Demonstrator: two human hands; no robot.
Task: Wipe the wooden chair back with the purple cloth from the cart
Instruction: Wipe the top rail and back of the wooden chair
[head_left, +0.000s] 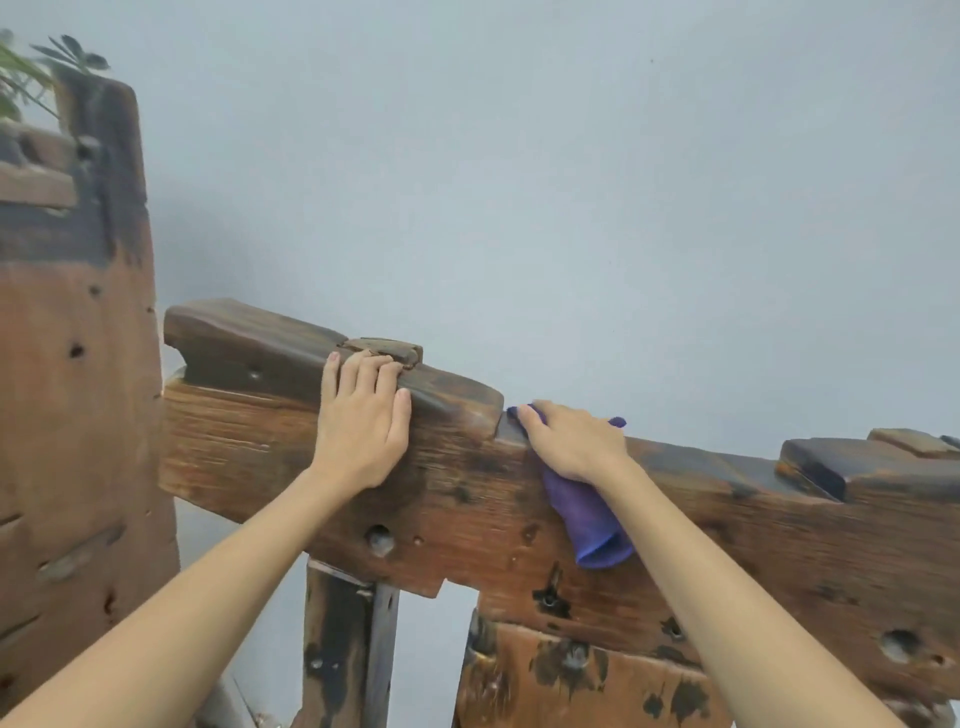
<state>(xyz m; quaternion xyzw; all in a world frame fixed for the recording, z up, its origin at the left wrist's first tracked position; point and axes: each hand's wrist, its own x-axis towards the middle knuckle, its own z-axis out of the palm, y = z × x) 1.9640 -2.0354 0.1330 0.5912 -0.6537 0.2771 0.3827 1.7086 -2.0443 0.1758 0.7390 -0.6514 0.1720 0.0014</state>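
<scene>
The wooden chair back (467, 509) is a thick, rough top rail of worn brown wood with dark patches, running from the left down to the right. My left hand (363, 421) rests flat on the rail's raised dark cap, fingers spread over its top edge, holding nothing. My right hand (571, 441) presses the purple cloth (587, 519) against the rail's top edge just right of that cap. The cloth hangs down the front face below my palm.
A tall wooden post (78, 364) of a second piece of furniture stands at the left, with green plant leaves (31, 67) behind it. A plain pale wall (571, 182) fills the background. Vertical slats (348, 649) sit below the rail.
</scene>
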